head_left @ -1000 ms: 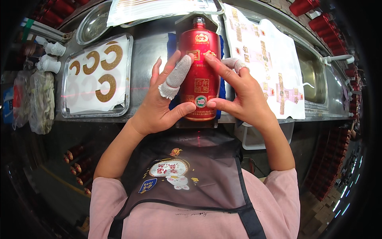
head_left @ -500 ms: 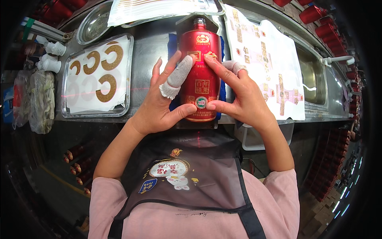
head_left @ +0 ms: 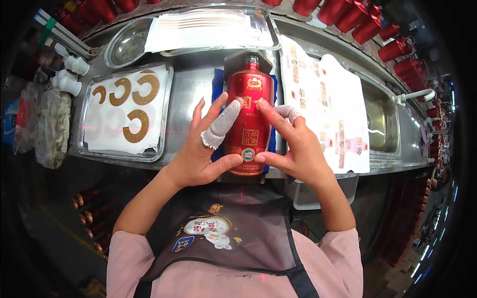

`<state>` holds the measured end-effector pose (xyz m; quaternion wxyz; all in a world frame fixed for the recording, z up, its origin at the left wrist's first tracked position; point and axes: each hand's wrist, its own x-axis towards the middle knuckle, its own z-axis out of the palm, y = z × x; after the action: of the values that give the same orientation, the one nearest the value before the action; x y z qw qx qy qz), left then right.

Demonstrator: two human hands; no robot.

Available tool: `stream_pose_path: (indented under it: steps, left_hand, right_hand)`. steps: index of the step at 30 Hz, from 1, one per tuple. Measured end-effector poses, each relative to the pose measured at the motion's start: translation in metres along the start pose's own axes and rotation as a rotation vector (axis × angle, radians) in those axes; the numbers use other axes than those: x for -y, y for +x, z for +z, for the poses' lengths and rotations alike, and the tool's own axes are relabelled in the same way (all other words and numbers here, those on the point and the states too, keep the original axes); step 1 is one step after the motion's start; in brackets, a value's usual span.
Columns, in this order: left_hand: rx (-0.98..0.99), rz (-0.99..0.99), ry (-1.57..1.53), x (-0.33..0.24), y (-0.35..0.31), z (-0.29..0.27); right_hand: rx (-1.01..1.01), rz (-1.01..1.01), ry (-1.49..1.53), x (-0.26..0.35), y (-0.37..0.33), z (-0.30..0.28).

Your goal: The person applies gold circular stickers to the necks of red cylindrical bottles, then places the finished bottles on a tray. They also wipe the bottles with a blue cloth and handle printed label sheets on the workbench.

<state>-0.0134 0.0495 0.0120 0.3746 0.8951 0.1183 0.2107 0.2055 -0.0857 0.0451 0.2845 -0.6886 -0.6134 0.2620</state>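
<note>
Head view: red bottle (head_left: 250, 121) lies under left hand (head_left: 195, 164) and right hand (head_left: 302, 160) fingertips.

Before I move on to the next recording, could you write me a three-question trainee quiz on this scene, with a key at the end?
1. True or false: the neck of the red bottle points away from the person.

2. Multiple choice: what lies between the bottle and the sink?
A) a round metal bowl
B) white printed sheets
C) the tray of gold C-shaped pieces

3. Short answer: what do the left hand and the right hand each wear on one finger?

Key:
1. True.
2. B.
3. A pale cloth finger cover.
</note>
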Motion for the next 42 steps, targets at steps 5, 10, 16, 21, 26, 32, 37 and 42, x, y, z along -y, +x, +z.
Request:
stream_pose_path:
  steps: [5,10,16,21,26,32,37,42]
  left_hand:
    - [-0.006,0.010,0.011,-0.002,0.001,0.004]
    - [-0.015,-0.001,-0.002,-0.001,0.001,0.006]
    - [-0.011,0.004,0.000,-0.002,0.002,0.005]
    - [-0.017,0.006,0.002,-0.003,0.001,0.005]
    - [-0.032,0.008,-0.006,-0.001,0.000,0.006]
    - [-0.099,-0.061,-0.151,0.004,-0.008,0.012]
    - [-0.090,-0.169,-0.365,0.004,-0.017,0.017]
    - [-0.085,-0.193,-0.503,0.005,-0.019,0.019]
  right_hand:
    - [-0.033,-0.040,-0.097,0.004,0.003,0.001]
    - [-0.028,-0.022,-0.065,0.000,0.006,0.003]
    - [-0.008,-0.011,-0.063,0.003,0.004,0.002]
    - [0.050,0.040,-0.039,0.004,0.005,-0.001]
    - [0.035,0.027,-0.040,0.001,0.004,0.002]
    - [-0.068,0.226,0.410,-0.027,0.005,-0.004]
    - [-0.625,0.722,1.193,-0.085,0.011,-0.027]
    - [-0.499,0.585,1.321,-0.093,-0.006,-0.018]
